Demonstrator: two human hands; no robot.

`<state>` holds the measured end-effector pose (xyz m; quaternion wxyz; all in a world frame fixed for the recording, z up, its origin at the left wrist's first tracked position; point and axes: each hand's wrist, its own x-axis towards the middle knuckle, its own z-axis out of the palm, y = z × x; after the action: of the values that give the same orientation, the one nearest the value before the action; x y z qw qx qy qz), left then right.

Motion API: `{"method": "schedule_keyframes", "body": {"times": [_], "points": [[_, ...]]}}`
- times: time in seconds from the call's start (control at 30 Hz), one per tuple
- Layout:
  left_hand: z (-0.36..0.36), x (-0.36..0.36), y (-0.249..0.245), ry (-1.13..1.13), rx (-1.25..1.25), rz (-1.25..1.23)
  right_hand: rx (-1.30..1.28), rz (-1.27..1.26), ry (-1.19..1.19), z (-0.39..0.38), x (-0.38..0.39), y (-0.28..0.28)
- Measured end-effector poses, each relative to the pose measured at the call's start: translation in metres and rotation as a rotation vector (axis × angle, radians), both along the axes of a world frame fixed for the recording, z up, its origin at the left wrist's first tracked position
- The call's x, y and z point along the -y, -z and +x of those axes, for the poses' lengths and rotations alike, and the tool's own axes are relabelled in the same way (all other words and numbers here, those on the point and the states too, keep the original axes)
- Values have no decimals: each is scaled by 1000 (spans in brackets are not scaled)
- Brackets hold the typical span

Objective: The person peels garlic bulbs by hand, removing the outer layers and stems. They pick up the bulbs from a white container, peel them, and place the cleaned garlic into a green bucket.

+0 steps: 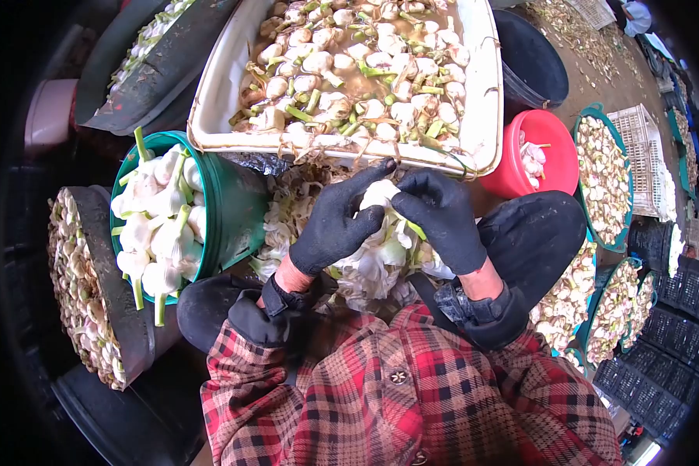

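A white garlic bulb [380, 196] is held between my two black-gloved hands, above my lap. My left hand [336, 221] grips its left side, thumb and fingers around it. On the other side, my right hand [443, 217] has its fingers bent against the bulb, with a bit of green stem below them. Beneath the hands lies a heap of pale peeled skins [373, 268]. Just beyond them stands a white tub [485, 93] of brownish water with many untrimmed garlic bulbs [334, 101].
At the left is a green bucket [217, 210] full of clean white bulbs. A red bucket [555, 132] with a few cloves stands at the right, near green baskets [631, 194] of garlic and a white crate [637, 147]. A dark container [124, 303] of garlic lies far left.
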<state>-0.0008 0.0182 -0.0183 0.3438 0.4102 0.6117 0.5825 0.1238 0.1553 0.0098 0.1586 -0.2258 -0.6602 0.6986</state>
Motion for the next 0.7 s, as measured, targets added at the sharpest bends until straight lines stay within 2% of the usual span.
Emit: {"method": "schedule_keyframes", "body": {"times": [0.03, 0.13, 0.2, 0.23, 0.3, 0.33, 0.47, 0.53, 0.7], "points": [[0, -1, 4, -49, -101, 45, 0, 0, 0, 1, 0, 1], [2, -1, 0, -43, -59, 22, 4, 56, -15, 2, -1, 1], [5, -3, -8, -74, -70, 12, 39, 233, -22, 3, -4, 0], [6, -4, -11, -103, -80, 0, 39, 234, -24, 2, -4, 0], [6, -8, 4, -130, -101, 62, -36, 351, 17, 1, -3, 0], [6, -9, 11, -155, -122, 122, -36, 350, 17, 1, -4, -1], [7, -8, 10, -120, -61, 106, -38, 402, -12, 1, -5, 1], [8, -6, 8, -102, -62, -10, -29, 406, -12, 1, -4, 2], [13, -8, 9, -139, -57, -6, -1, 401, -23, 0, -4, 0]]}}
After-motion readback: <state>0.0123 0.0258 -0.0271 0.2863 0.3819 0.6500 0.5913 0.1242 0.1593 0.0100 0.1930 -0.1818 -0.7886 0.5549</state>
